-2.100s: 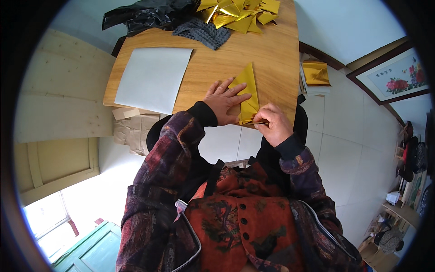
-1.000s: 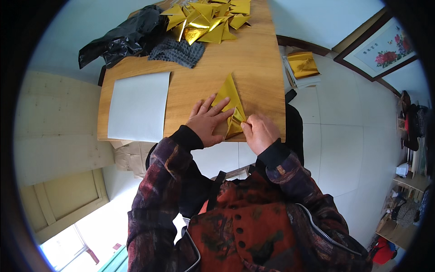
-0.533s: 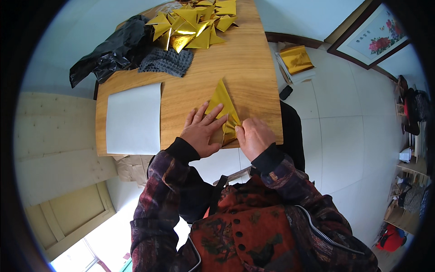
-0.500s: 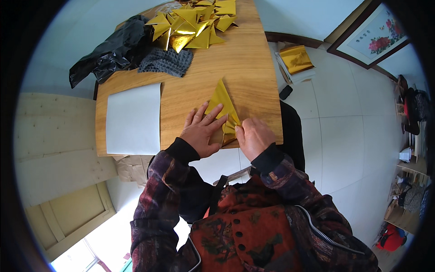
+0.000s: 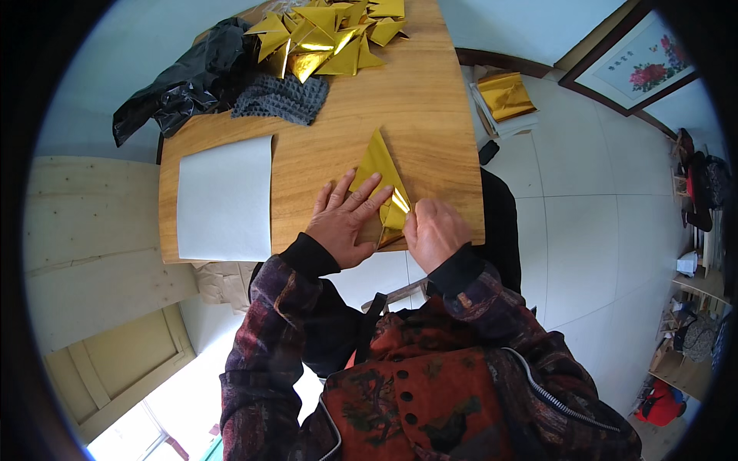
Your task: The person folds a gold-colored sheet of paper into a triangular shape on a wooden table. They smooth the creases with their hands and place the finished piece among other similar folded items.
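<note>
A sheet of gold foil paper (image 5: pixel 376 159), folded to a tall point, lies near the table's front edge. My left hand (image 5: pixel 343 220) rests on its left side, fingers spread and pressing it down. At its right edge my right hand (image 5: pixel 437 233) is closed, thumb and curled fingers pinching the folded side. A bright crease runs up the paper between both hands. The fingertips of the right hand are partly hidden by the hand itself. Left of my hands, a stack or sheet of pale grey-white paper (image 5: pixel 225 201) lies flat.
Folded gold paper pieces (image 5: pixel 323 34) are heaped at the table's far end. Beside them lie a black plastic bag (image 5: pixel 188 77) and a dark grey textured cloth (image 5: pixel 280 99). More gold paper (image 5: pixel 504 97) sits on a pile on the floor, right of the wooden table (image 5: pixel 438 138).
The crumpled folds beside my right hand have smoothed into a flatter, shiny flap. My right hand has shifted slightly; my left hand stays in place on the paper.
</note>
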The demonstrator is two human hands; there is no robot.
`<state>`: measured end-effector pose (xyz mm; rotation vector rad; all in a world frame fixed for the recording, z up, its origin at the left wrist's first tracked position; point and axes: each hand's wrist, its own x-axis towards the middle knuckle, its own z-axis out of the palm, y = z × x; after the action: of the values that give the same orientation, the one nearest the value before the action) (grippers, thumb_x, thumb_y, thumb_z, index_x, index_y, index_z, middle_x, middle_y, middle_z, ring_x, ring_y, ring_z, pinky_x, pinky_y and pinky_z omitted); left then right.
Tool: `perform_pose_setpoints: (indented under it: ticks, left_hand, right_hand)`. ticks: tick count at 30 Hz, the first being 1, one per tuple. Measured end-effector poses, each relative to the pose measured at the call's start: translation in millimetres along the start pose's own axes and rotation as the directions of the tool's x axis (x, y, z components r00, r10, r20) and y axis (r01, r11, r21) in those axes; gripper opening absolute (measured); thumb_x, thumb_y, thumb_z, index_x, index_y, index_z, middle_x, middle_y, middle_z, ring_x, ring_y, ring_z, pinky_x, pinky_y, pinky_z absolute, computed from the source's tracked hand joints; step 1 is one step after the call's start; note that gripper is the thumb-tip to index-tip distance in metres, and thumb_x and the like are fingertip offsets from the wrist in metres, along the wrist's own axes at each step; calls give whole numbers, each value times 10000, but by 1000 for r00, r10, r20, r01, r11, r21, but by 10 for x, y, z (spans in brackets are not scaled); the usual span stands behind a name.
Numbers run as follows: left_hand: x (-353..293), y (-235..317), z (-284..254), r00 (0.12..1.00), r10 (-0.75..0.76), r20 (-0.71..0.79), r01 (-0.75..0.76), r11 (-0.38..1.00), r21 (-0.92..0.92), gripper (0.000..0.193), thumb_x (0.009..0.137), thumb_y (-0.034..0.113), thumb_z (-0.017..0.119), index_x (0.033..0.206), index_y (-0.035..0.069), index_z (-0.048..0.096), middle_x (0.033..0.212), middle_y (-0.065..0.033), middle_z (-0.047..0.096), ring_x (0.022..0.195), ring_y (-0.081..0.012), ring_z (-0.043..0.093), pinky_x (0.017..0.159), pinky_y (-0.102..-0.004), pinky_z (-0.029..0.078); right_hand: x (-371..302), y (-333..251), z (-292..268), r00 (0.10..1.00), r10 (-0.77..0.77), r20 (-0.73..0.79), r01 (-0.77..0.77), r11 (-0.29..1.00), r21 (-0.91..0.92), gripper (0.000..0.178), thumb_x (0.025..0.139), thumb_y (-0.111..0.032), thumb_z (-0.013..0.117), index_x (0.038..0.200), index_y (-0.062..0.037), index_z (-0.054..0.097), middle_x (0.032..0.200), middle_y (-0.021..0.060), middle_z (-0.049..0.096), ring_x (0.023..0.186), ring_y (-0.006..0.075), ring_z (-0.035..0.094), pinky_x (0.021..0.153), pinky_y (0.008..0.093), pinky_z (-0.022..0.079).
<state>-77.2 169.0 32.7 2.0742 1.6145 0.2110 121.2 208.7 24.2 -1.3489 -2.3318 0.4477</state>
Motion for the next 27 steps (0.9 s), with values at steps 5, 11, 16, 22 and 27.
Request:
perform_pose_setpoints:
  ticks: [5, 11, 16, 22, 27]
  left_hand:
    - [0, 29, -20, 1000, 10, 14, -10, 1000, 8, 852, 690, 229, 681, 1478, 322, 369, 1603, -45, 203, 1474, -389, 79, 1165, -552, 50]
    - [0, 23, -14, 999, 22, 33, -24, 997, 71, 772, 738, 222, 672, 1447, 375, 408, 1607, -47, 176, 1473, -395, 66, 1162, -558, 55]
    - [2, 36, -15, 999, 14, 44, -19, 994, 105, 733, 768, 241, 653, 1446, 373, 407, 1606, -55, 175, 1473, -397, 67, 1159, -564, 59]
    - [-2, 58, -24, 999, 8, 45, -14, 992, 124, 713, 783, 250, 639, 1446, 366, 404, 1604, -61, 179, 1470, -405, 79, 1157, -569, 75]
    - [-6, 59, -13, 999, 6, 36, -11, 990, 138, 676, 807, 250, 618, 1442, 358, 411, 1601, -66, 186, 1468, -405, 94, 1156, -567, 87]
  right_hand:
    - [12, 13, 1, 1000, 16, 15, -16, 1000, -10, 178, 842, -151, 618, 745, -48, 510, 719, 154, 582, 688, 368, 591, 599, 487, 462]
    - [29, 19, 7, 1000, -6, 30, 8, 997, -79, 177, 866, -175, 594, 749, -52, 540, 692, 145, 607, 653, 334, 626, 562, 452, 501]
    - [26, 25, 14, 1000, -12, 19, 14, 996, -83, 173, 859, -167, 594, 740, -53, 541, 687, 147, 606, 645, 333, 627, 555, 455, 500]
    - [26, 25, 39, 1000, 21, 13, -21, 999, -50, 165, 834, -151, 620, 746, -60, 515, 688, 148, 595, 647, 363, 607, 562, 490, 472]
    - [27, 27, 32, 1000, 6, 20, -4, 998, -65, 156, 853, -157, 594, 760, -48, 530, 682, 154, 603, 639, 345, 627, 549, 471, 494]
